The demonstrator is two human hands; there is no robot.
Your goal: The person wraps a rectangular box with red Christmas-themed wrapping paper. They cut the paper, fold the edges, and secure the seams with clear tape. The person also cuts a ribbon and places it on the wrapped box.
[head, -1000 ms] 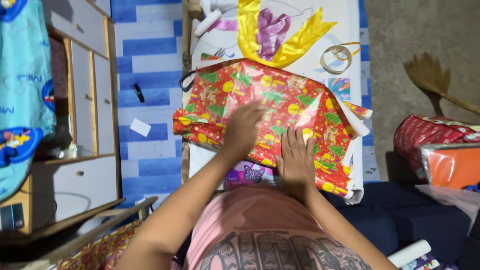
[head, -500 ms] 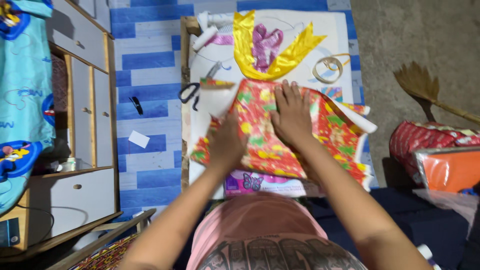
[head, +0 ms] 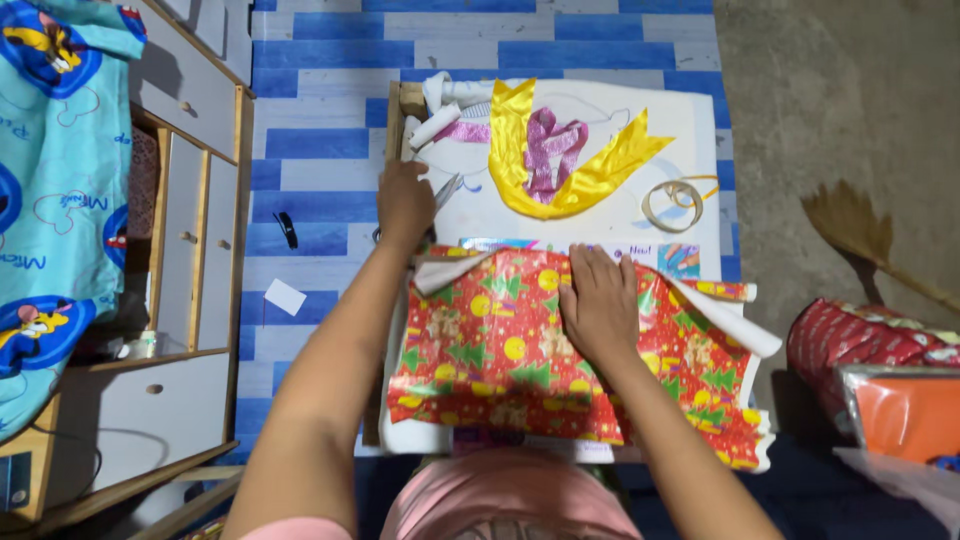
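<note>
While right hand (head: 598, 303) lies flat, open, on one wrapped parcel (head: 520, 350), left hand (head: 404, 203) grips scissors (head: 440, 198) — two ribbons (head: 560, 150).

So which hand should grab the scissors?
Probably the left hand: it already rests on the scissors at the table's left edge, while the right hand lies flat on the wrapping paper.

Red wrapping paper (head: 500, 350) printed with green trees and yellow discs lies under the right hand (head: 598, 305). Beyond that hand, a yellow satin ribbon (head: 590, 170) frames a glittery purple one (head: 550, 150) on the white tabletop (head: 680, 130). Left of the left hand (head: 405, 200), blue-and-white striped floor (head: 320, 120).
</note>
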